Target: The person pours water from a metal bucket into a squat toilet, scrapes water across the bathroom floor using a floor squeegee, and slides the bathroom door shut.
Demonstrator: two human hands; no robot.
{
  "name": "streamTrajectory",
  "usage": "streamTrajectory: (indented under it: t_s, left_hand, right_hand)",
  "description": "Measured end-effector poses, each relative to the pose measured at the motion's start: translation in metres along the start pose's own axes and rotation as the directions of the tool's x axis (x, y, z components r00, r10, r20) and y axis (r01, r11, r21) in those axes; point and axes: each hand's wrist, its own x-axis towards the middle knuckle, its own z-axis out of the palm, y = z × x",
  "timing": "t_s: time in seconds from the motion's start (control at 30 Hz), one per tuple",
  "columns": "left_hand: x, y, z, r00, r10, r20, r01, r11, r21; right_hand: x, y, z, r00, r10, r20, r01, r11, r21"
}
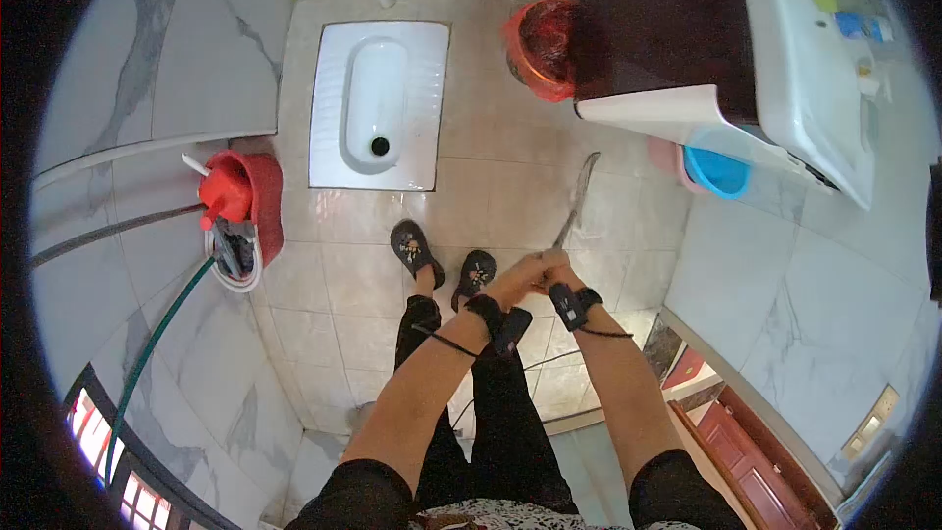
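Observation:
My left hand [513,281] and my right hand [557,268] are close together in front of my body, fingers closed and touching or overlapping. From just beyond them a long, thin, dark-grey strip [578,200] stretches away over the tiled floor, widening a little toward its far end. It seems to come out of my grip, but its kind is unclear, and the fingers hide the part near them. Black straps with small dark boxes circle both wrists.
A white squat toilet [329,108] is set in the floor ahead. Left stand a red bucket [269,206] and a green hose [157,334]. A red-lined bin [520,44], a blue basin [716,172] and a white sink [814,88] are at right. Black clogs [412,247] are on my feet.

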Motion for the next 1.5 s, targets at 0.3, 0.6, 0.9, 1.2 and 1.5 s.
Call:
streamTrajectory:
  t_s: [0.3, 0.6, 0.9, 1.2, 1.5]
  left_hand:
    - [-0.16, 0.093, -0.1, 0.875, 0.163, -0.456, -0.191, 0.982, -0.014]
    - [-0.201, 0.109, -0.122, 0.848, 0.147, -0.509, -0.271, 0.946, -0.179]
    - [-0.186, 0.092, -0.13, 0.796, 0.222, -0.563, -0.431, 0.861, -0.271]
    - [-0.19, 0.139, -0.103, 0.776, 0.181, -0.604, -0.455, 0.823, -0.339]
    - [-0.197, 0.15, -0.066, 0.693, 0.178, -0.698, -0.592, 0.693, -0.411]
  right_hand:
    - [0.127, -0.176, 0.122, 0.82, -0.537, -0.196, 0.57, 0.796, 0.205]
    - [0.107, -0.27, 0.035, 0.786, -0.618, 0.003, 0.618, 0.785, -0.041]
    - [0.249, -0.215, -0.144, 0.796, -0.605, -0.021, 0.252, 0.362, -0.898]
    - [0.156, -0.217, -0.114, 0.97, -0.141, 0.197, 0.241, 0.626, -0.742]
    - [0.183, -0.248, -0.166, 0.726, -0.603, 0.331, 0.519, 0.165, -0.838]
